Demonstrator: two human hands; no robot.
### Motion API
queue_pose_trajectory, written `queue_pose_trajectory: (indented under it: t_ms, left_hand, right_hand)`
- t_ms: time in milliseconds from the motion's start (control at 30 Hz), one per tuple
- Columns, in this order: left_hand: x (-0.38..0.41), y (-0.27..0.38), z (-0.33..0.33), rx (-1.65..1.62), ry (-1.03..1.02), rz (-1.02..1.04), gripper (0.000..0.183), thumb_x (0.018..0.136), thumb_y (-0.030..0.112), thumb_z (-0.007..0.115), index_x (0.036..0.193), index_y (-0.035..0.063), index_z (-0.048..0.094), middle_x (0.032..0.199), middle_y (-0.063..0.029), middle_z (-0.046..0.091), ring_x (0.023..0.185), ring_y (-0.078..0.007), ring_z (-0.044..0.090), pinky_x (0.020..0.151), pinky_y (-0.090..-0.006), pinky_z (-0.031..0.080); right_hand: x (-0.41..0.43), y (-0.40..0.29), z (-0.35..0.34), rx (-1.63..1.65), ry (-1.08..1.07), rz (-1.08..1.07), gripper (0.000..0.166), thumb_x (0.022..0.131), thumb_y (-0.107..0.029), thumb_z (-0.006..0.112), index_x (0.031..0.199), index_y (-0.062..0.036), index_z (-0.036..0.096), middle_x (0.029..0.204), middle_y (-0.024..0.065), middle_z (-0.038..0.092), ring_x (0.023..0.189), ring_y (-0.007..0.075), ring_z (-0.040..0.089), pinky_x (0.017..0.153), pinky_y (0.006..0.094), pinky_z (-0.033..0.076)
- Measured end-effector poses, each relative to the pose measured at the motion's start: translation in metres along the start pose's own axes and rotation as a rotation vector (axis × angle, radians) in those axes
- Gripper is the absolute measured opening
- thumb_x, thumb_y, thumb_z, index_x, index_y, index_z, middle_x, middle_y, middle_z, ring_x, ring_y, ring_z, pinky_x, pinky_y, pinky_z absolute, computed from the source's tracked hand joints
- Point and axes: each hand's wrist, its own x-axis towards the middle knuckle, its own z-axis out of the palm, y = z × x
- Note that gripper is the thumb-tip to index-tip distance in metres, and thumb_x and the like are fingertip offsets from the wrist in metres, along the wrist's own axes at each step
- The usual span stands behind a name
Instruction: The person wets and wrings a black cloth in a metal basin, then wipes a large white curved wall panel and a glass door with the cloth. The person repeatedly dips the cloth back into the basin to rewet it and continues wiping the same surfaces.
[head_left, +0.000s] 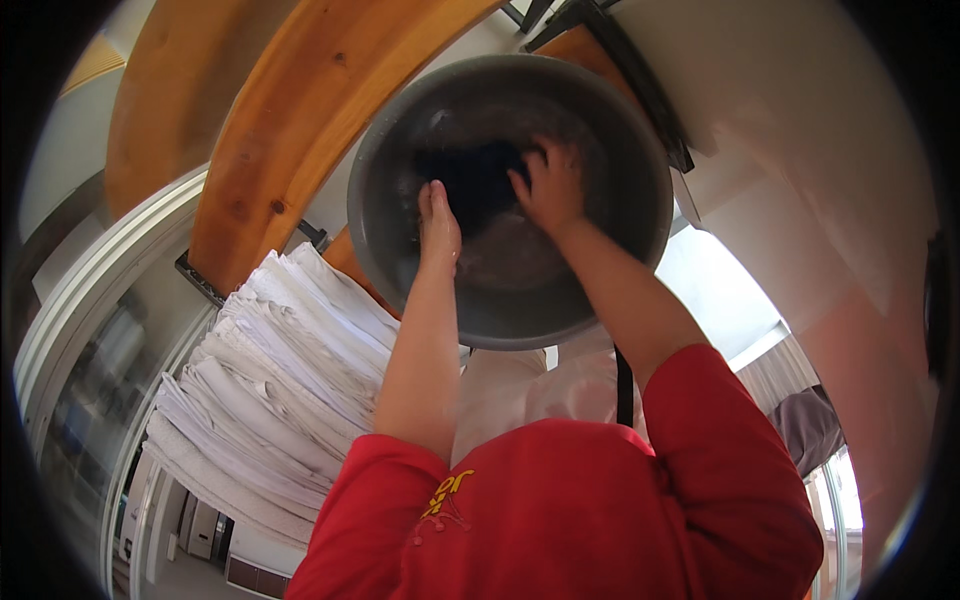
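Note:
In the head view, a dark, wet-looking cloth (480, 180) lies inside a round grey basin (361, 202) with some liquid in it. My left hand (441, 229) reaches in at the cloth's left edge, seen side-on with the fingers close together; whether it grips the fabric is hidden. On the other side, my right hand (556, 184) rests its spread fingers against the cloth's right edge. Part of the cloth blends into the dark basin bottom, so its full outline cannot be made out.
Folded white towels or linens (277, 375) are stacked left of my left forearm. A curved-looking wooden board (300, 112) runs along the upper left, with a black metal bracket (637, 82) behind the basin. A glass-paned sliding frame (112, 360) stands at far left.

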Motion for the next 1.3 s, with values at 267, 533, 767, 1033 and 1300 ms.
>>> queue_pose_trajectory:
  t_ms: [267, 533, 767, 1033, 1300]
  left_hand:
    - [0.013, 0.000, 0.001, -0.767, -0.670, -0.433, 0.042, 0.084, 0.045, 0.043, 0.087, 0.0050, 0.055, 0.086, -0.0106, 0.057, 0.077, -0.0230, 0.055, 0.071, -0.0326, 0.044]
    - [-0.042, 0.019, 0.029, -0.658, -0.186, -0.295, 0.030, 0.084, 0.045, 0.045, 0.092, 0.0166, 0.052, 0.083, -0.0025, 0.057, 0.073, -0.0153, 0.056, 0.054, -0.0306, 0.043]
    - [-0.015, 0.017, -0.005, -0.220, 0.071, -0.247, 0.055, 0.082, 0.051, 0.042, 0.128, 0.0222, 0.033, 0.126, -0.0009, 0.039, 0.106, -0.0212, 0.043, 0.080, -0.0487, 0.035]
    - [-0.002, 0.026, 0.005, -0.491, -0.440, -0.073, 0.042, 0.086, 0.044, 0.039, 0.112, 0.0106, 0.043, 0.103, -0.0053, 0.049, 0.098, -0.0199, 0.048, 0.092, -0.0359, 0.035]
    - [-0.025, 0.020, 0.014, -0.865, -0.589, -0.200, 0.027, 0.089, 0.036, 0.043, 0.099, 0.0117, 0.048, 0.091, -0.0033, 0.051, 0.084, -0.0147, 0.049, 0.079, -0.0311, 0.039]
  right_hand:
    - [-0.017, -0.115, -0.037, 0.859, 0.124, 0.133, 0.016, 0.073, -0.013, 0.060, 0.067, -0.0006, 0.054, 0.083, 0.0135, 0.056, 0.080, 0.0308, 0.053, 0.071, 0.0312, 0.042]
    - [0.033, -0.032, -0.012, 0.289, 0.076, 0.217, 0.026, 0.076, -0.033, 0.059, 0.067, -0.0078, 0.058, 0.068, 0.0115, 0.058, 0.065, 0.0310, 0.058, 0.057, 0.0401, 0.046]
    - [0.035, -0.001, -0.023, -0.149, -0.008, 0.184, 0.029, 0.069, -0.038, 0.063, 0.079, -0.0110, 0.062, 0.100, 0.0101, 0.054, 0.099, 0.0306, 0.048, 0.082, 0.0458, 0.038]
    - [0.000, -0.094, -0.025, 0.693, 0.148, 0.005, 0.013, 0.067, -0.016, 0.060, 0.064, -0.0039, 0.054, 0.095, 0.0117, 0.054, 0.099, 0.0309, 0.045, 0.087, 0.0424, 0.033]
    - [0.018, -0.084, -0.028, 0.672, 0.200, 0.073, 0.010, 0.065, -0.007, 0.055, 0.058, -0.0032, 0.051, 0.060, 0.0107, 0.049, 0.058, 0.0295, 0.050, 0.054, 0.0343, 0.042]
